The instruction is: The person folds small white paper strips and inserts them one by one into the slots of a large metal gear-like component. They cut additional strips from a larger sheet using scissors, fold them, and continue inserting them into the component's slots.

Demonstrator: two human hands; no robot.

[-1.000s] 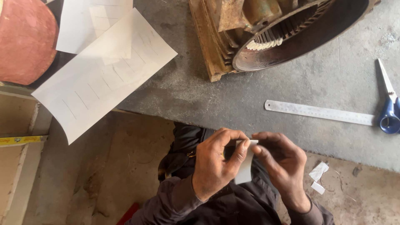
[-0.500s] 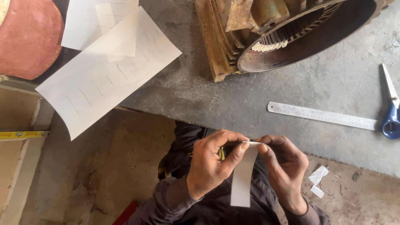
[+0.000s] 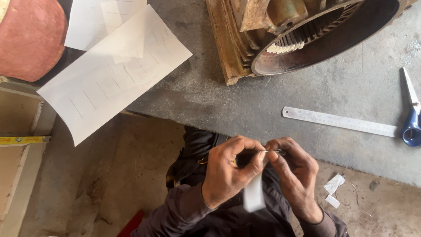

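Both hands meet in a tight grip: left hand [image 3: 228,173] and right hand [image 3: 294,169] pinch the top edge of a narrow white paper strip [image 3: 254,195], fingertips closed together on it, the rest hanging limp below. Light, thin and easily creased, it likely wants holding by its edges. Beyond the grip on the grey table [image 3: 197,92]: a rusty motor housing [image 3: 280,39], up-left marked paper sheets [image 3: 114,74], to the right a steel ruler [image 3: 340,121], then blue-handled scissors [image 3: 411,116].
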